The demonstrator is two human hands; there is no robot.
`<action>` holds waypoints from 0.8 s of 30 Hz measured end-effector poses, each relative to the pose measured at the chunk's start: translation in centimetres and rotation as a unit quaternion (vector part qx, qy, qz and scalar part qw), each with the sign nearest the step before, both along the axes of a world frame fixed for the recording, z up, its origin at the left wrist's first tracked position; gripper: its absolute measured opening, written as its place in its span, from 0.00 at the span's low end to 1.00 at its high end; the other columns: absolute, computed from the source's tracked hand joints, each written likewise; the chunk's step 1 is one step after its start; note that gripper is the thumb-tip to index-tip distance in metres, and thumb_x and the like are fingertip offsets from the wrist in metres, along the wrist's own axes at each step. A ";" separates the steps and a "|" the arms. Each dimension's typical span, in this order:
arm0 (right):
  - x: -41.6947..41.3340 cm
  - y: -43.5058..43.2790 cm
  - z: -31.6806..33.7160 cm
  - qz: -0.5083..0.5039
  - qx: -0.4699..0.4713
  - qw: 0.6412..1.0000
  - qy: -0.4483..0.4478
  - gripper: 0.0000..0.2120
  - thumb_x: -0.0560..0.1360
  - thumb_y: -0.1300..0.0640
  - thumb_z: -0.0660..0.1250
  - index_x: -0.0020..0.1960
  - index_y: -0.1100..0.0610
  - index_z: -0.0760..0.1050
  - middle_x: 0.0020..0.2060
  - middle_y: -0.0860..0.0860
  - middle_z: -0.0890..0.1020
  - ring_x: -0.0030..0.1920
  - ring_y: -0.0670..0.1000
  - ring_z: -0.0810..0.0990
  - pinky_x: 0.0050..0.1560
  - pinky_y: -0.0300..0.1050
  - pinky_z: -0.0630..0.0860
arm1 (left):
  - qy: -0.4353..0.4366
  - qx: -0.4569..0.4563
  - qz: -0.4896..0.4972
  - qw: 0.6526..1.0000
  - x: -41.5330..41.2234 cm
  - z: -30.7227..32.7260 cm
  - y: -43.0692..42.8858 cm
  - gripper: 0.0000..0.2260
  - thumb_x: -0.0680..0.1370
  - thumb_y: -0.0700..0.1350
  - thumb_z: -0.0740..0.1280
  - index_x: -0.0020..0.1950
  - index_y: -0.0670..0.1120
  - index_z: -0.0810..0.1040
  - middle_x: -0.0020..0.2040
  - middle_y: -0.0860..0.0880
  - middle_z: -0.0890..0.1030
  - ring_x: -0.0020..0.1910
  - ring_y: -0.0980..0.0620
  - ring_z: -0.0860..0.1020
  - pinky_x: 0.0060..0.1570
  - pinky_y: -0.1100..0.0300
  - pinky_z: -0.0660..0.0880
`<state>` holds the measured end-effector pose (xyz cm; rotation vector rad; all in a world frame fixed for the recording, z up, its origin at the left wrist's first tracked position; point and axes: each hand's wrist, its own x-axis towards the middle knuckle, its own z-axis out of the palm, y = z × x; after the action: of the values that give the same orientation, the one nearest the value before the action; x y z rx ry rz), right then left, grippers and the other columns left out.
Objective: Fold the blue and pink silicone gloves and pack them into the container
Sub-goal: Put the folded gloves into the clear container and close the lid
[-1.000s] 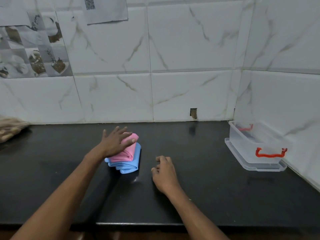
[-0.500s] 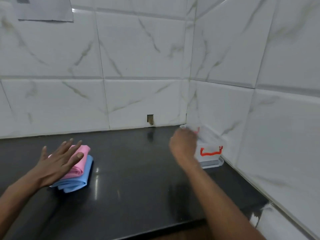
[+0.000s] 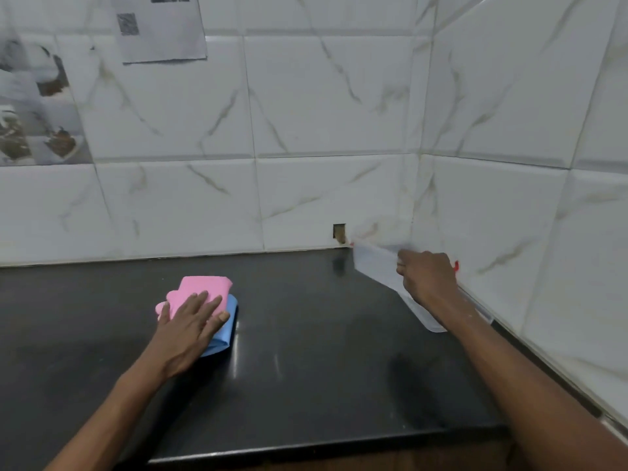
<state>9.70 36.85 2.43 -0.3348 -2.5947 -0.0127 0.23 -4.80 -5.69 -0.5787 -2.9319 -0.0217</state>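
A folded pink glove (image 3: 204,289) lies on top of a folded blue glove (image 3: 227,324) on the black counter (image 3: 306,351). My left hand (image 3: 190,328) rests flat on the stack with fingers spread. In the right corner, my right hand (image 3: 426,280) grips the clear plastic container (image 3: 375,268), which is blurred and tilted up off its clear lid (image 3: 426,317) lying on the counter. A red clip (image 3: 456,265) shows just behind the hand.
White marble-look tiled walls meet in a corner at the right. A small hole (image 3: 339,232) sits low in the back wall. A paper sheet (image 3: 163,28) hangs on the wall. The counter's front edge (image 3: 306,447) runs near me.
My right hand went from the counter near the gloves over to the corner and took hold of the container, lifting it off its lid. My left hand stayed on the gloves.
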 end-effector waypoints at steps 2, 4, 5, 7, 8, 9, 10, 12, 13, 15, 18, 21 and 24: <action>1.5 -1.4 0.3 0.092 -0.053 0.994 0.013 0.10 0.76 0.63 0.63 0.38 0.55 0.67 0.30 0.48 0.79 0.35 0.44 0.81 0.34 0.37 0.64 | -0.009 0.023 -0.003 1.000 0.1 0.3 -0.1 0.21 0.85 0.50 0.46 0.79 0.54 0.53 0.81 0.52 0.50 0.79 0.53 0.45 0.75 0.41 0.42; 3.1 -3.0 0.2 0.147 -0.063 0.987 -0.004 0.10 0.77 0.60 0.63 0.37 0.56 0.69 0.27 0.45 0.72 0.30 0.42 0.74 0.27 0.33 0.62 | 0.005 0.047 -0.008 0.999 0.5 0.8 0.3 0.20 0.85 0.49 0.48 0.78 0.52 0.59 0.80 0.52 0.55 0.79 0.53 0.49 0.74 0.41 0.42; 3.7 -3.7 -0.2 0.160 -0.038 0.986 -0.018 0.09 0.78 0.58 0.63 0.38 0.55 0.71 0.27 0.46 0.70 0.31 0.45 0.72 0.26 0.33 0.59 | 0.030 0.068 -0.008 0.997 0.8 1.1 0.7 0.19 0.85 0.48 0.50 0.76 0.50 0.64 0.79 0.50 0.59 0.79 0.53 0.53 0.74 0.41 0.43; 4.5 -5.0 -1.1 0.182 -0.009 0.983 -0.032 0.07 0.79 0.55 0.63 0.43 0.54 0.75 0.31 0.47 0.69 0.37 0.51 0.71 0.29 0.38 0.60 | 0.106 0.165 -0.002 0.981 1.7 1.7 1.6 0.16 0.83 0.47 0.58 0.68 0.45 0.75 0.73 0.46 0.70 0.74 0.49 0.65 0.73 0.45 0.51; 4.8 -5.5 -1.6 0.190 -0.007 0.981 -0.034 0.06 0.79 0.54 0.62 0.45 0.53 0.75 0.32 0.48 0.70 0.38 0.51 0.70 0.31 0.40 0.61 | 0.151 0.226 -0.003 0.962 2.4 2.0 2.2 0.13 0.82 0.46 0.62 0.62 0.44 0.80 0.67 0.45 0.77 0.68 0.47 0.72 0.70 0.49 0.60; 4.9 -5.9 -2.0 0.199 -0.008 0.979 -0.035 0.06 0.79 0.53 0.62 0.45 0.53 0.75 0.33 0.48 0.71 0.39 0.51 0.70 0.32 0.40 0.61 | 0.185 0.285 -0.008 0.941 3.1 2.3 2.9 0.10 0.80 0.44 0.64 0.55 0.43 0.83 0.59 0.45 0.82 0.60 0.46 0.78 0.60 0.53 0.68; 4.8 -6.3 -2.5 0.207 -0.010 0.977 -0.038 0.06 0.79 0.54 0.62 0.45 0.52 0.75 0.34 0.48 0.73 0.40 0.51 0.70 0.32 0.38 0.61 | 0.192 0.335 -0.016 0.922 3.9 2.7 3.8 0.09 0.80 0.44 0.65 0.49 0.43 0.84 0.49 0.46 0.85 0.50 0.47 0.81 0.50 0.55 0.72; 4.5 -6.7 -3.2 0.212 -0.020 0.976 -0.045 0.05 0.79 0.55 0.62 0.46 0.53 0.76 0.40 0.51 0.80 0.44 0.51 0.74 0.34 0.39 0.64 | 0.114 0.423 -0.014 0.899 5.0 3.6 5.9 0.14 0.79 0.48 0.64 0.40 0.41 0.81 0.35 0.45 0.83 0.35 0.49 0.83 0.38 0.55 0.77; 4.3 -6.8 -3.5 0.208 -0.032 0.977 -0.044 0.06 0.79 0.55 0.62 0.47 0.54 0.76 0.42 0.52 0.81 0.45 0.52 0.74 0.37 0.40 0.67 | 0.053 0.455 -0.002 0.889 5.4 4.1 7.2 0.18 0.79 0.52 0.63 0.39 0.39 0.79 0.32 0.43 0.82 0.30 0.51 0.83 0.34 0.56 0.79; 3.9 -6.9 -3.8 0.200 -0.051 0.978 -0.038 0.06 0.80 0.55 0.62 0.48 0.54 0.77 0.43 0.53 0.82 0.44 0.51 0.73 0.39 0.41 0.66 | -0.015 0.460 0.019 0.888 5.5 4.9 9.5 0.25 0.79 0.58 0.62 0.40 0.35 0.78 0.31 0.40 0.82 0.25 0.52 0.81 0.26 0.64 0.77; 3.6 -7.0 -3.7 0.202 -0.055 0.977 -0.030 0.07 0.79 0.56 0.62 0.47 0.56 0.77 0.42 0.54 0.82 0.43 0.51 0.72 0.38 0.42 0.66 | -0.066 0.434 0.047 0.897 4.9 6.0 12.1 0.27 0.77 0.61 0.63 0.39 0.35 0.78 0.30 0.39 0.82 0.24 0.47 0.81 0.29 0.59 0.80; 3.7 -7.2 -3.5 0.207 -0.075 0.975 -0.034 0.06 0.79 0.56 0.63 0.48 0.56 0.78 0.41 0.55 0.81 0.43 0.52 0.72 0.37 0.41 0.65 | -0.137 0.398 0.071 0.904 3.8 6.8 13.3 0.15 0.74 0.52 0.68 0.43 0.38 0.77 0.31 0.42 0.80 0.23 0.48 0.77 0.22 0.62 0.73; 4.1 -7.4 -3.1 0.221 -0.108 0.969 -0.037 0.07 0.79 0.56 0.63 0.51 0.57 0.79 0.44 0.55 0.80 0.46 0.54 0.75 0.42 0.45 0.71 | -0.139 0.372 0.078 0.915 3.4 7.6 13.6 0.07 0.71 0.40 0.64 0.45 0.38 0.74 0.34 0.42 0.78 0.24 0.48 0.73 0.22 0.64 0.67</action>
<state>13.82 29.41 -0.62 0.1779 -2.6923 0.4217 3.62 8.83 1.87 -0.2202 -2.8709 -1.2237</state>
